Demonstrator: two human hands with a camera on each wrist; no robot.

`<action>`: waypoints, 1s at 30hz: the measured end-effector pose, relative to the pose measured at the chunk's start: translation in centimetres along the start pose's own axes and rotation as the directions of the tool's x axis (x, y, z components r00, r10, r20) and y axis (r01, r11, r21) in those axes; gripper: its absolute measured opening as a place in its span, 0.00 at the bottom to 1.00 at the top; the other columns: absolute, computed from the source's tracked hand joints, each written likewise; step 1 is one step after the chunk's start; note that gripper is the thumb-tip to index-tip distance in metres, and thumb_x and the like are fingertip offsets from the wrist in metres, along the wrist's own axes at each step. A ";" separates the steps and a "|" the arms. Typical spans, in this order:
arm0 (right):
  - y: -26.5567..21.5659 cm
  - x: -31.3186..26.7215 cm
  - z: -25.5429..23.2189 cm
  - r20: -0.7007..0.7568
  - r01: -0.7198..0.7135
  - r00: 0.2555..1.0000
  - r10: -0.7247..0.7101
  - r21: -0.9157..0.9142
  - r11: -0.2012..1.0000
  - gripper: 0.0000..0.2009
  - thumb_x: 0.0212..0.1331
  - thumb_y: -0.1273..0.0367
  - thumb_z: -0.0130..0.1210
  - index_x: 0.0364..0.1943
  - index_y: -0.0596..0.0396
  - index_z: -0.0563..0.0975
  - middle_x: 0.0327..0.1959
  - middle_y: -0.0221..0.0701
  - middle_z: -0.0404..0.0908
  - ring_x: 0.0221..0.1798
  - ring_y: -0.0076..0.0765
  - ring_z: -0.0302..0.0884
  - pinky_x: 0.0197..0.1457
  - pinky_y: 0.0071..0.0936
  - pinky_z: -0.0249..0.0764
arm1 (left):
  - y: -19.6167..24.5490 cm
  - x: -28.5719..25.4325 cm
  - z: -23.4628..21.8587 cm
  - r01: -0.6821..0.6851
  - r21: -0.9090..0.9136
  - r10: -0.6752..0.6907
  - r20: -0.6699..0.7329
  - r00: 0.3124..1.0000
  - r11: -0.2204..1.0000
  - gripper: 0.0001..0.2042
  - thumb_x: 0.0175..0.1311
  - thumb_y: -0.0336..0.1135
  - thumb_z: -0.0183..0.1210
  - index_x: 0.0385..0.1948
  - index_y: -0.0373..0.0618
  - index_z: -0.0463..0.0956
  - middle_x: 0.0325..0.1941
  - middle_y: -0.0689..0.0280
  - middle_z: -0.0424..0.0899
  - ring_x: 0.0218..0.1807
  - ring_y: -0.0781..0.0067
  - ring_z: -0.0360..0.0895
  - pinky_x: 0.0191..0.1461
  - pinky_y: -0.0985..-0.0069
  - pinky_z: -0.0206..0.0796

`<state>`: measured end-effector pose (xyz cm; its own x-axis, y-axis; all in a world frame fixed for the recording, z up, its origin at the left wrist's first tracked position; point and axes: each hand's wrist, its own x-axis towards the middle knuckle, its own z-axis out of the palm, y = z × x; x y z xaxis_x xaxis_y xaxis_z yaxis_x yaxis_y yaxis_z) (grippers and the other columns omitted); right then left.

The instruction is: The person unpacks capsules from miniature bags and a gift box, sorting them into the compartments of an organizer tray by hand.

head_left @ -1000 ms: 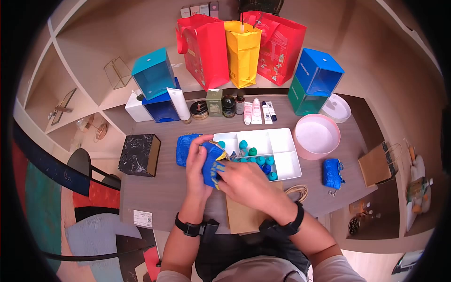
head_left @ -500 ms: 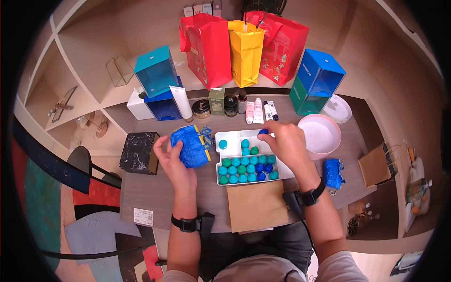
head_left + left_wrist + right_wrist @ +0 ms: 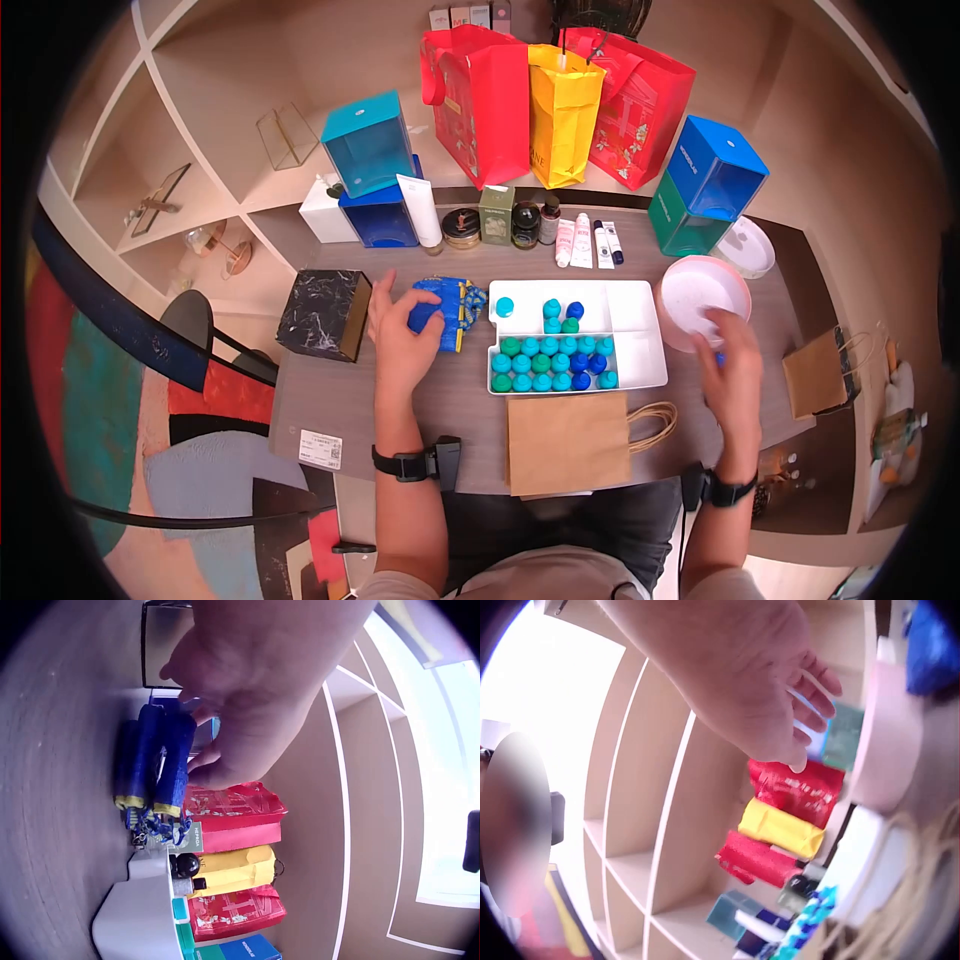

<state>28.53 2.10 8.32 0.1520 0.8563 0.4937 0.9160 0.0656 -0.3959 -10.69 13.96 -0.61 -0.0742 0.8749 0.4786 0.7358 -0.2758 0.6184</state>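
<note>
Two blue pouches with yellow trim stand side by side on the table left of the tray, overlapping in the head view and seen separately in the left wrist view. My left hand (image 3: pixel 407 325) pinches the end of the nearer pouch (image 3: pixel 175 761) between thumb and forefinger, its other fingers spread. The white tray (image 3: pixel 640 310) holds rows of small pointed teal, green and dark blue pieces (image 3: pixel 550 362) and a few more behind them. Over the table's right side my right hand (image 3: pixel 732 375) hovers with loosely bent fingers, holding nothing. Another blue pouch (image 3: pixel 934 656) lies near it, mostly hidden in the head view.
A flat brown paper bag (image 3: pixel 565 440) with rope handles lies before the tray. A pink round box (image 3: pixel 690 275) stands right of it, a black marbled box (image 3: pixel 315 310) at the left. Tubes, jars and blue and green boxes (image 3: pixel 710 170) line the back, below red and yellow bags (image 3: pixel 565 120).
My right hand left the first pouch, carried a dark blue piece to the tray and moved right, now without it. My left hand lowered its pouch to the table beside the other one.
</note>
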 end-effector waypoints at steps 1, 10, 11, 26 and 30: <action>1.8 -1.8 -1.0 -0.062 -0.050 0.997 0.043 -0.123 0.991 0.22 0.63 0.68 0.65 0.61 0.58 0.77 0.54 0.48 0.82 0.56 0.61 0.78 0.60 0.45 0.75 | 0.2 -0.2 0.1 0.009 -0.007 -0.009 0.001 1.000 1.000 0.15 0.61 0.30 0.66 0.50 0.51 0.83 0.71 0.52 0.69 0.75 0.45 0.62 0.74 0.45 0.51; 9.3 -10.8 -1.6 0.034 -0.391 0.920 0.390 0.084 0.917 0.37 0.55 0.69 0.72 0.68 0.57 0.66 0.55 0.50 0.81 0.54 0.54 0.80 0.61 0.43 0.75 | 0.2 0.2 0.9 0.224 0.148 -0.250 0.189 0.950 0.963 0.23 0.63 0.37 0.68 0.62 0.59 0.81 0.71 0.52 0.69 0.72 0.47 0.65 0.73 0.48 0.55; 9.3 -10.7 -1.8 0.052 -0.422 0.907 0.419 0.142 0.895 0.33 0.55 0.70 0.72 0.64 0.58 0.68 0.50 0.47 0.83 0.51 0.45 0.83 0.59 0.39 0.77 | 0.0 0.1 1.2 0.196 0.139 -0.211 0.102 0.972 0.971 0.22 0.64 0.37 0.68 0.62 0.57 0.81 0.71 0.52 0.69 0.72 0.47 0.66 0.73 0.50 0.56; -4.5 -9.9 -0.4 0.113 -0.162 0.986 0.119 0.778 0.607 0.08 0.64 0.76 0.65 0.45 0.58 0.80 0.37 0.31 0.85 0.39 0.25 0.83 0.44 0.24 0.79 | 15.4 -10.4 -2.7 0.634 -0.769 0.265 0.597 0.757 -0.078 0.25 0.76 0.38 0.58 0.71 0.45 0.63 0.61 0.57 0.80 0.60 0.63 0.81 0.59 0.66 0.74; -10.4 -9.2 1.2 0.228 0.093 0.890 -0.395 0.757 0.647 0.18 0.59 0.77 0.66 0.54 0.55 0.81 0.37 0.40 0.86 0.36 0.44 0.85 0.41 0.35 0.80 | 12.2 -12.3 -3.2 0.578 -0.808 -0.072 0.587 0.806 -0.113 0.35 0.72 0.50 0.60 0.74 0.44 0.58 0.65 0.51 0.76 0.65 0.56 0.77 0.63 0.60 0.75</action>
<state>17.20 -5.85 6.97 -0.3112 0.8528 0.4195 0.3254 0.5103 -0.7960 -2.99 -1.43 3.02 0.2820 0.9591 -0.0246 -0.6699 0.2152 0.7105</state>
